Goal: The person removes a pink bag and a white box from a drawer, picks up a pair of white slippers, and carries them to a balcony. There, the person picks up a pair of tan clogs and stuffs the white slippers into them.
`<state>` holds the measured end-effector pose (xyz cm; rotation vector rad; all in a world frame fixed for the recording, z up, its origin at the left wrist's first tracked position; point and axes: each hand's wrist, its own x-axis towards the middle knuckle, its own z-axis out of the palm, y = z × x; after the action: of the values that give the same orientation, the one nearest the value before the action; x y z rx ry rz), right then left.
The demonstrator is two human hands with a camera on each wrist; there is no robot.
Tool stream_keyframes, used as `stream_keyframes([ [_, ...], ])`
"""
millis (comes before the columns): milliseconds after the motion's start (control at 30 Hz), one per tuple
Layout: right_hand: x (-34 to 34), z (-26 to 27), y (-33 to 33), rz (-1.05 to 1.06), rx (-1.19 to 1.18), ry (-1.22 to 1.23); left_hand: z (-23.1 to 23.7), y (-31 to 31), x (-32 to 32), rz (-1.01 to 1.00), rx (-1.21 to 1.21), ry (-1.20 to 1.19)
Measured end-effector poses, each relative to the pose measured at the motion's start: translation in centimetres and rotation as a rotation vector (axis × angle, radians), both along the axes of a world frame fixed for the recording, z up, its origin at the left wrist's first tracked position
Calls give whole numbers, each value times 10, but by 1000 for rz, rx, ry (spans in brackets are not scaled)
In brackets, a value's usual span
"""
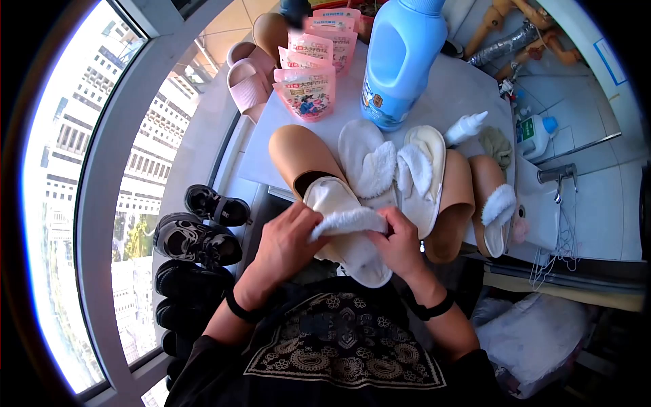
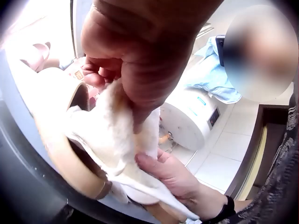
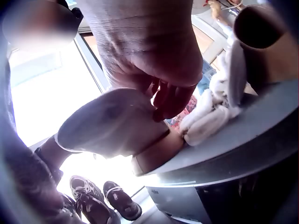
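Both hands hold a white slipper with a fluffy strap at the front edge of the washer-like white top. My left hand grips the strap's left end, fingers curled over the fluff. At the other end, my right hand pinches the strap and slipper edge. The slipper's far end overlaps the opening of a tan slipper. In the right wrist view, the slipper's sole hangs below the right hand; the left hand is hidden there.
More white slippers and tan slippers lie to the right. Pink pouches, a blue detergent bottle and a small white bottle stand behind. Black shoes line the window side; a sink is at right.
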<state>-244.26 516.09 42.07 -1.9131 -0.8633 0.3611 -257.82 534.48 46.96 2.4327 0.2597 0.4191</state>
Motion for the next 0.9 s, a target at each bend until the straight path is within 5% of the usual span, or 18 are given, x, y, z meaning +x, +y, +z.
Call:
stream_keyframes([
  [167, -8, -19, -6, -46, 28, 108, -5, -3, -14, -106, -110, 75],
  [400, -10, -12, -4, -75, 29, 112, -8, -16, -5, 71, -149, 8],
  [567, -18, 6, -10, -56, 105, -346, -7, -20, -3, 182, -340, 105],
  [800, -18, 10, -12, -35, 66, -223, -9, -14, -9, -194, -228, 3],
  [900, -20, 2, -23, -8, 29, -69, 2, -19, -6, -354, -370, -33],
])
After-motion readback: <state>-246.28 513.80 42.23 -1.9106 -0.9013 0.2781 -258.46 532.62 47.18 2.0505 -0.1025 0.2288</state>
